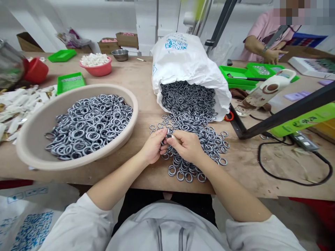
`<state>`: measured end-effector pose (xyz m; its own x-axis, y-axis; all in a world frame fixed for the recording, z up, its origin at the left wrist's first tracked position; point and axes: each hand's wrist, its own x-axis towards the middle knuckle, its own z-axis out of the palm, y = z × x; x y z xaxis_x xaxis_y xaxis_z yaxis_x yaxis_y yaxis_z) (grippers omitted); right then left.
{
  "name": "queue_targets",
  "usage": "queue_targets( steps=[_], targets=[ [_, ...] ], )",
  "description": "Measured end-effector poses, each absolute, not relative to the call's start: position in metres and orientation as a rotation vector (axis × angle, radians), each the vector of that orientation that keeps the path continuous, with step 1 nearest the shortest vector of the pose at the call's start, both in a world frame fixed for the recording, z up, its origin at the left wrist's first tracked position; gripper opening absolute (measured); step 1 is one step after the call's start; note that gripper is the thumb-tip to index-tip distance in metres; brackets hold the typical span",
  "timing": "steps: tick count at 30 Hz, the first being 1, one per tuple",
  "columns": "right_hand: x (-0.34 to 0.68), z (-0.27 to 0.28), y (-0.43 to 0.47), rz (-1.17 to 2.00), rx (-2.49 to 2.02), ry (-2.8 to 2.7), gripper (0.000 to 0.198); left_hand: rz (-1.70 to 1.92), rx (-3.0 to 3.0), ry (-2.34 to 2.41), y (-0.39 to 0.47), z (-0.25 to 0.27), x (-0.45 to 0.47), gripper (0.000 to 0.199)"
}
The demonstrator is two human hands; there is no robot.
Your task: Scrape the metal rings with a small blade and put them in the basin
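Apparently, the left hand [154,145] and right hand [188,147] have fingers clamped on a small dark piece [169,135] midway between them, beside loose rings [209,139].

small dark piece [169,136], pinched between the left hand [155,145] and right hand [188,146], partly hidden, round shiny grey rings [208,139] in a messy pile below, some flat, some overlapping

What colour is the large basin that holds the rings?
The basin is beige; the head view shows it.
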<state>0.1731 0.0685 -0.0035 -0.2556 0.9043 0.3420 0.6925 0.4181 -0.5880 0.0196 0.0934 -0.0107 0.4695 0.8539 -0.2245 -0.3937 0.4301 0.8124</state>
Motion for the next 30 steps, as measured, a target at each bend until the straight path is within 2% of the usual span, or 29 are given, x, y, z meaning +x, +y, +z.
queue_targets(
  steps=[4,8,11,15,17,22,25,27,29,30],
  targets=[
    [0.178,-0.007,0.076,0.516,-1.386,-2.0,0.048,0.82,0.796,0.695,0.091,-0.011,0.018,0.047],
    [0.199,-0.017,0.101,0.632,-1.445,-1.691,0.054,0.687,0.873,0.564,0.088,-0.008,0.018,0.046],
    [0.208,-0.015,0.119,0.56,-1.56,-1.662,0.051,0.746,0.854,0.578,0.095,-0.008,0.015,0.044],
    [0.189,-0.002,0.139,0.323,-1.865,-1.98,0.036,0.928,0.785,0.66,0.11,-0.009,0.009,0.028],
    [0.173,-0.001,0.151,0.227,-1.959,-2.147,0.035,0.971,0.73,0.683,0.115,-0.008,0.006,0.023],
    [0.154,-0.005,0.176,0.232,-1.993,-2.227,0.025,0.962,0.511,0.796,0.118,0.001,0.004,0.01],
    [0.164,0.0,0.171,0.281,-1.962,-2.189,0.022,0.939,0.481,0.827,0.118,0.004,0.003,0.018],
    [0.175,0.006,0.158,0.343,-1.9,-2.17,0.027,0.95,0.551,0.832,0.116,0.001,0.005,0.02],
    [0.185,0.008,0.139,0.514,-1.77,-2.116,0.037,0.978,0.68,0.83,0.111,-0.004,0.009,0.025],
    [0.189,0.008,0.129,0.772,-1.579,-1.947,0.043,0.984,0.756,0.823,0.108,-0.007,0.012,0.029]
  ],
)
